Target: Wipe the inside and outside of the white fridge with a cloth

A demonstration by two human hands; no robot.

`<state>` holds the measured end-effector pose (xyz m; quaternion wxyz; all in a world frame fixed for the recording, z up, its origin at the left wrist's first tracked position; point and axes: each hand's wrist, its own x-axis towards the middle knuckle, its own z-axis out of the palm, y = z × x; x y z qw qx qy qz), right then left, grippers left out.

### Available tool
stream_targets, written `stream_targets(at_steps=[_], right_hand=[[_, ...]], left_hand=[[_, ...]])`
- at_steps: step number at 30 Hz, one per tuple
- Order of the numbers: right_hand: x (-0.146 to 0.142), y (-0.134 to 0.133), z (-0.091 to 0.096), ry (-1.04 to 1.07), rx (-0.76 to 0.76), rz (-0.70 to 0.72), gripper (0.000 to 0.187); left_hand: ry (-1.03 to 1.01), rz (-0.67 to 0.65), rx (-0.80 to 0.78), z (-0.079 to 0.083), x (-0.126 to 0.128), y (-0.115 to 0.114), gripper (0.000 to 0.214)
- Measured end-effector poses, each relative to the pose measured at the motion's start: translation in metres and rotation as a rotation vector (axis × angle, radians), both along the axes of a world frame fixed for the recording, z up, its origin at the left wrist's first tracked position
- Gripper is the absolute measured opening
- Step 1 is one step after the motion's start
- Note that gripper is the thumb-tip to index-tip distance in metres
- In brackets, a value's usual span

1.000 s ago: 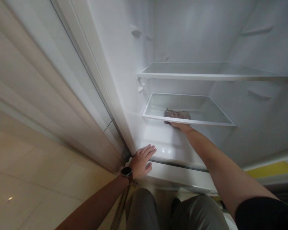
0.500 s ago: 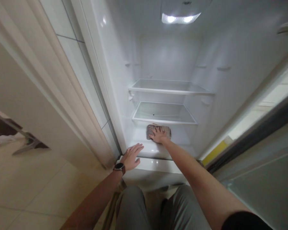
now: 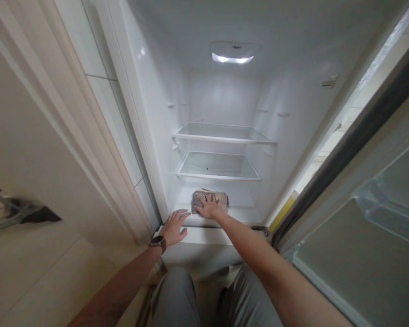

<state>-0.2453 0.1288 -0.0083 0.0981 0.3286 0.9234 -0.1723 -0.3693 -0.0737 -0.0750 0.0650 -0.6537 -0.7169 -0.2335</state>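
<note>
An open, lit refrigerator is in front of me. My right hand [image 3: 209, 207] lies flat, fingers spread, on a grey-beige cloth [image 3: 221, 197] that rests on the white fridge floor [image 3: 241, 210] under the lowest glass shelf [image 3: 218, 165]. My left hand [image 3: 174, 226], with a dark watch on its wrist, rests open on the front lower edge of the fridge at the left corner, fingers stretched out. It holds nothing.
A second glass shelf [image 3: 223, 132] sits higher up, and an interior light [image 3: 232, 57] glows at the top. The open fridge door [image 3: 361, 227] with clear bins stands at the right. A pale wall panel [image 3: 54, 136] is left, tiled floor below. My knees are in grey trousers.
My right hand and the cloth came out from under the lowest glass shelf to the front of the fridge floor. The view pulled back and tilted up, showing the light and door.
</note>
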Motion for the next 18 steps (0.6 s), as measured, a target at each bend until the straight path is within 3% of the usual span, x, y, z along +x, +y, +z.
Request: stream_targets(at_steps=[8, 18], right_hand=[[-0.005, 0.003, 0.002, 0.018, 0.008, 0.029, 0.083], [-0.060, 0.033, -0.003, -0.045, -0.022, -0.002, 0.082]], left_hand=[[-0.006, 0.000, -0.035, -0.001, 0.000, 0.000, 0.067], [-0.039, -0.002, -0.077, 0.008, 0.006, -0.002, 0.070]])
